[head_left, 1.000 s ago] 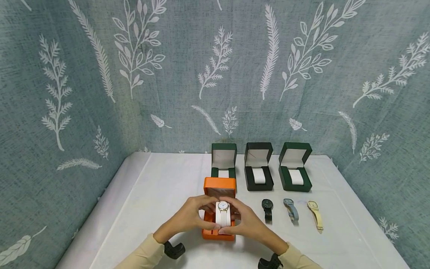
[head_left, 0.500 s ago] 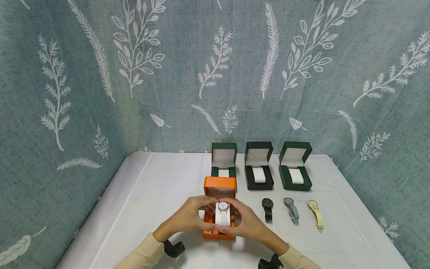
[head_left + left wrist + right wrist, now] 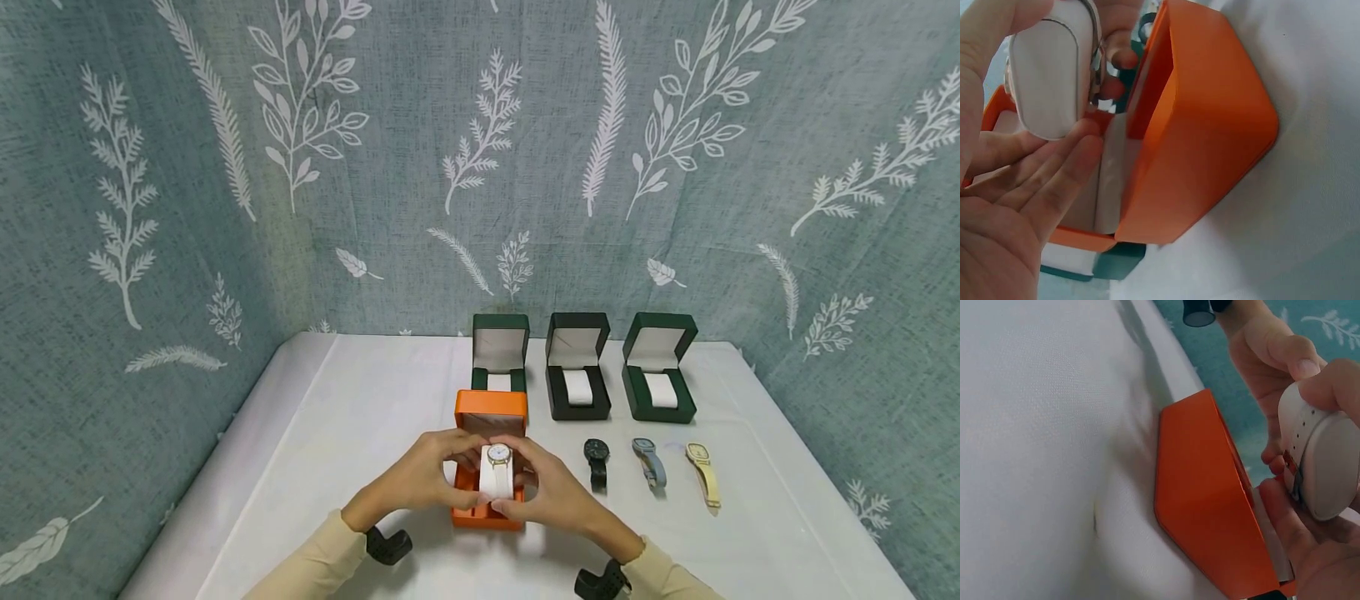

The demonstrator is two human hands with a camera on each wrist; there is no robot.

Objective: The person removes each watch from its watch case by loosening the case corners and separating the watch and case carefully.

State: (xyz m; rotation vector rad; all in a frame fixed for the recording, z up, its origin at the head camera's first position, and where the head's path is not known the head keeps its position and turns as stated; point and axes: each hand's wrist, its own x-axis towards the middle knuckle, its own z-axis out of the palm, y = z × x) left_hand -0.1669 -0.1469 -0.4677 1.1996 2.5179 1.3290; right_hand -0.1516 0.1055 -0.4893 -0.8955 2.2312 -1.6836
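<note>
A white-strapped watch [image 3: 498, 455] with a round face is wrapped round a white cushion [image 3: 487, 475], held just above an open orange watch box [image 3: 491, 403]. My left hand [image 3: 429, 472] grips the cushion's left side, thumb at the front end and fingers behind. From the right, my right hand [image 3: 551, 492] holds the other side in the same way. The left wrist view shows the cushion's flat end [image 3: 1046, 78] between thumb and fingers. In the right wrist view the buckle [image 3: 1291, 465] and strap holes show on the underside of the cushion.
Behind stand a green box [image 3: 500, 333], a black box [image 3: 577, 342] and another green box [image 3: 660, 342], lids up, each with a white cushion. On the white table [image 3: 360, 400] at right lie a black watch [image 3: 597, 462], a blue-grey watch [image 3: 649, 462] and a yellow watch [image 3: 704, 475].
Both hands keep their hold on the cushion and watch, which stay over the orange box with only a very slight shift. The whole head view has moved up slightly.
</note>
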